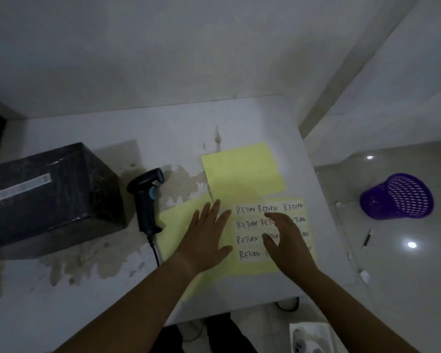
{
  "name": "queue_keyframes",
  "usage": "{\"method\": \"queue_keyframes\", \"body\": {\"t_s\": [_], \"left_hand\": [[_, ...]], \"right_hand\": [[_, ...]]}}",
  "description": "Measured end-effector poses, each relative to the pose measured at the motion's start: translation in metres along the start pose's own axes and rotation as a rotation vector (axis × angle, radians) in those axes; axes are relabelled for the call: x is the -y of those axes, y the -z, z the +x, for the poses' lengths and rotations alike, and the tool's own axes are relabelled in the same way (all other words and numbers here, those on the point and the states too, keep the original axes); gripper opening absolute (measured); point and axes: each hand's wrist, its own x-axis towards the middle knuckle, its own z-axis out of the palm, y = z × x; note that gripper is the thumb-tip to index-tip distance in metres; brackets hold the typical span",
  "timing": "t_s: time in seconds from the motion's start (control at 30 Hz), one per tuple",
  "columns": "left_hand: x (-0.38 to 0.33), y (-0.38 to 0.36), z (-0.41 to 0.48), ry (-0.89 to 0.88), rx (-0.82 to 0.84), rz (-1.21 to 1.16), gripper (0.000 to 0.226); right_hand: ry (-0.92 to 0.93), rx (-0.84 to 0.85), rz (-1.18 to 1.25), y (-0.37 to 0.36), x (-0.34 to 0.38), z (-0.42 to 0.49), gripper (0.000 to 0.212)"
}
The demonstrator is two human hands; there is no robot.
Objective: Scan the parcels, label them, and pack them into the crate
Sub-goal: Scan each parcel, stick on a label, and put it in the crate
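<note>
- The yellow backing sheet of white hand-lettered "RETURN" stickers (247, 224) lies flat on the worn white counter (87, 289), directly under both hands. Its rows run left to right across the view.
- The left hand (206, 233) lies flat with straight fingers on the bare yellow part just left of the stickers and grips nothing. It looks to be pinning the sheet.
- The right hand (285, 238) is spread wide, fingers slightly bent, over the middle and right sticker columns. It holds nothing. I cannot tell whether the fingertips touch the paper.
- The right hand is the nearer one for peeling. The left column, 4 stickers, is uncovered between the 2 hands.
- The black film-wrapped box parcel (49, 200) sits well to the left with a pale barcode strip (21, 187) on top. The black handheld corded scanner (147, 200) lies between parcel and sheet.
- A peeled sticker would therefore travel leftward, past the scanner.
- A purple perforated plastic basket (397, 197) lies tilted on the floor to the right.
</note>
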Motion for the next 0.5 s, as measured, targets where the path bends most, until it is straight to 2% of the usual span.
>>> {"method": "queue_keyframes", "body": {"t_s": [0.17, 0.3, 0.5], "left_hand": [[-0.005, -0.007, 0.03, 0.045, 0.092, 0.078, 0.117], [-0.002, -0.013, 0.043, 0.108, 0.118, 0.106, 0.135], [0.0, -0.015, 0.05, 0.135, 0.132, 0.125, 0.142]], "right_hand": [[0.045, 0.026, -0.068, -0.006, -0.012, 0.038, 0.048], [0.011, 0.021, -0.112, -0.016, -0.016, 0.057, 0.048], [-0.02, -0.061, -0.126, -0.025, -0.017, 0.069, 0.039]]}}
